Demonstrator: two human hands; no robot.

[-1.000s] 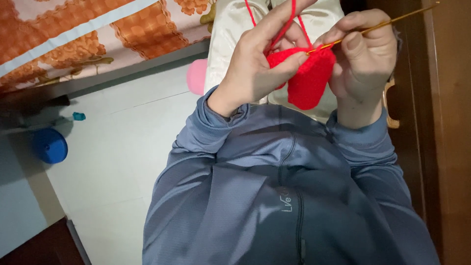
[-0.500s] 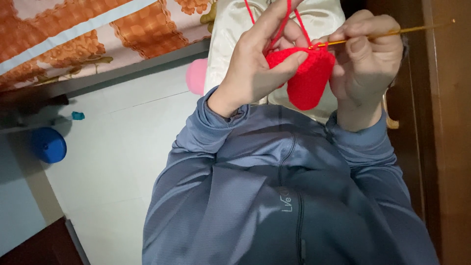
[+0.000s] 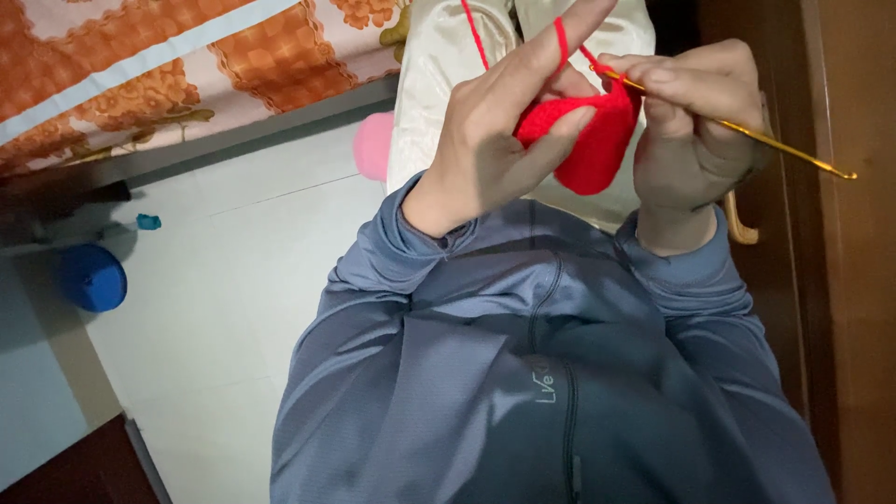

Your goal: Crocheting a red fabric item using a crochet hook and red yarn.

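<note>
My left hand (image 3: 499,131) pinches a small red crocheted piece (image 3: 593,145) between thumb and fingers. A strand of red yarn (image 3: 474,33) loops over its raised index finger and runs off the top of the frame. My right hand (image 3: 695,140) grips a thin golden crochet hook (image 3: 775,145); its tip is in the red piece at the top edge and its handle points down to the right. Both hands are held up in front of my chest, above my grey-blue long-sleeved top (image 3: 523,373).
Cream satin fabric (image 3: 439,75) covers my lap behind the hands. A pink round object (image 3: 373,145) lies beside it on the white tiled floor (image 3: 233,280). An orange patterned bedspread (image 3: 168,65) lies upper left, a blue lid-like object (image 3: 93,278) at left, dark wooden furniture (image 3: 849,280) at right.
The hook's handle has swung down, from pointing up-right to down-right. My left index finger has stretched further up with the yarn over it. The red piece stays between the hands.
</note>
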